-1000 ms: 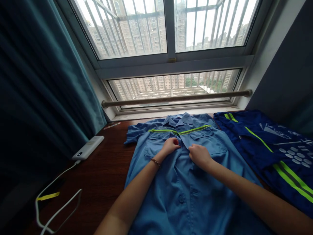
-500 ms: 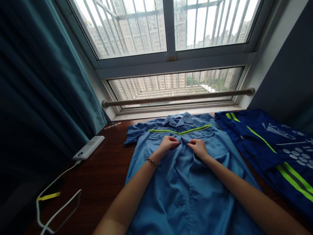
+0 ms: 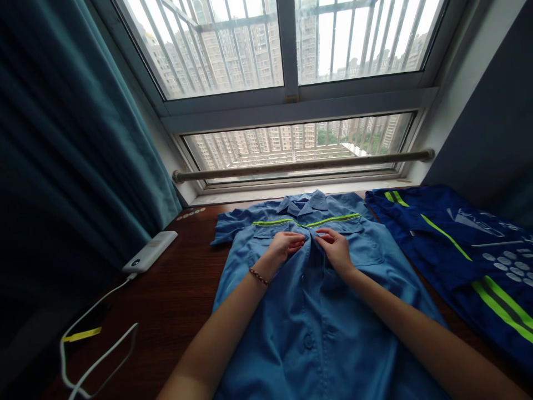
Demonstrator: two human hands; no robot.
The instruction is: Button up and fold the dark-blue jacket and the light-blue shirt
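A light blue short-sleeved work shirt (image 3: 283,333) with a yellow-green reflective stripe lies face up, its collar towards the window. At the front opening, just below the stripe, my left hand (image 3: 287,245) pinches one edge of the shirt. Close by on the other side, my right hand (image 3: 334,247) grips the opposite edge between thumb and fingers. The cloth between the two hands is lifted a little. Lower down the front a round button (image 3: 308,341) shows. Whether a button is between my fingertips is hidden.
The shirt lies on a dark wooden tabletop (image 3: 183,289). To its right is a dark blue garment (image 3: 441,239) with yellow-green stripes. At left sit a white power bank (image 3: 152,251) and its white cable (image 3: 95,308), beside a teal curtain (image 3: 125,139). A rail (image 3: 303,165) crosses the window.
My right hand has shifted slightly left, closer to my left hand, and the flap edge it held raised is now drawn in to the opening. The left hand has barely moved.
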